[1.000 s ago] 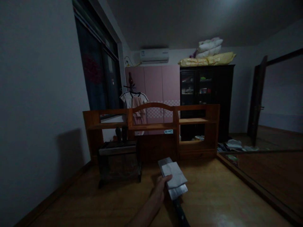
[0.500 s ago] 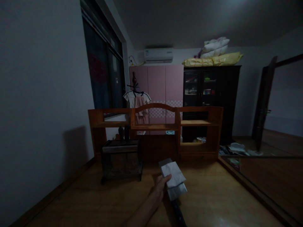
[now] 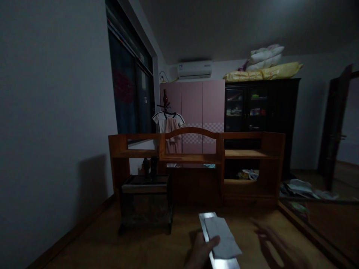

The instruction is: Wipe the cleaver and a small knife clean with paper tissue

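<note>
tabletop (image 3: 92,246); blade (image 3: 223,263) points forward-left along long axis; left fingers (image 3: 213,242) clamped on blade, paper (image 3: 223,236); right fingers (image 3: 276,238) apart.

Shiny metal blade (image 3: 225,264), slanted, bright at lower end; pale sheet (image 3: 222,237) flat over much of it

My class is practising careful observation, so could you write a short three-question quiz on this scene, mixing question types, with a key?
1. What does the left hand hold against the metal blade?
A a cup
B a pale sheet
C a spoon

2. True or false: the right hand is touching that sheet.

3. Fill the gap: in the picture, the air conditioner shows just above the ____ wardrobe.

Key:
1. B
2. False; the right hand is apart from it, fingers spread
3. pink
</note>
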Demonstrator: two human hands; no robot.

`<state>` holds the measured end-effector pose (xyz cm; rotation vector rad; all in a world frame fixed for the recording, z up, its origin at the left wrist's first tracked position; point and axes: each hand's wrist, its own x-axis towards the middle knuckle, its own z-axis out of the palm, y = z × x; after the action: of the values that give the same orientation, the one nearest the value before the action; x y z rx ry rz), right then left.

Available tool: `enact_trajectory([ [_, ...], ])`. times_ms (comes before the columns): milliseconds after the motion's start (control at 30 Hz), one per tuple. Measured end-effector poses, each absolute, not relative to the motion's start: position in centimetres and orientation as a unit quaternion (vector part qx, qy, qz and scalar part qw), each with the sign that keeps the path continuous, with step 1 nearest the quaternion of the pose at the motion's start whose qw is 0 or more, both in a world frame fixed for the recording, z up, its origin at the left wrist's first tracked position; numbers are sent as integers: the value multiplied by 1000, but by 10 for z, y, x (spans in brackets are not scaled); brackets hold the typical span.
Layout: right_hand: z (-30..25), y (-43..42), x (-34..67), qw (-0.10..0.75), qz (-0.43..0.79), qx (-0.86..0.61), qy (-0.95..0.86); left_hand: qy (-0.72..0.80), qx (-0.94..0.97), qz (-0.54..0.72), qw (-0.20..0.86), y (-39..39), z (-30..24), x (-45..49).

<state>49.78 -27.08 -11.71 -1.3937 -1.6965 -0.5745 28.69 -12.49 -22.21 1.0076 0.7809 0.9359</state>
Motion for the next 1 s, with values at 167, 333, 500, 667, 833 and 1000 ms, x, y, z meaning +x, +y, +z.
enact_trajectory([
  [167,-136,-231,478,317,-91,-528,-783,261,417,396,775,-126,-204,289],
  [333,-141,-224,466,222,-23,-505,-834,194,442,394,782,-130,-193,289],
  [500,-140,-203,454,208,34,-522,-826,236,415,404,780,-128,-195,289],
  [667,-143,-180,447,245,71,-536,-805,241,413,375,794,-128,-190,287],
  [833,-158,-169,446,322,104,-538,-772,186,492,336,781,-131,-182,280],
  [1000,-173,-163,448,387,146,-530,-740,145,520,332,773,-132,-179,276],
])
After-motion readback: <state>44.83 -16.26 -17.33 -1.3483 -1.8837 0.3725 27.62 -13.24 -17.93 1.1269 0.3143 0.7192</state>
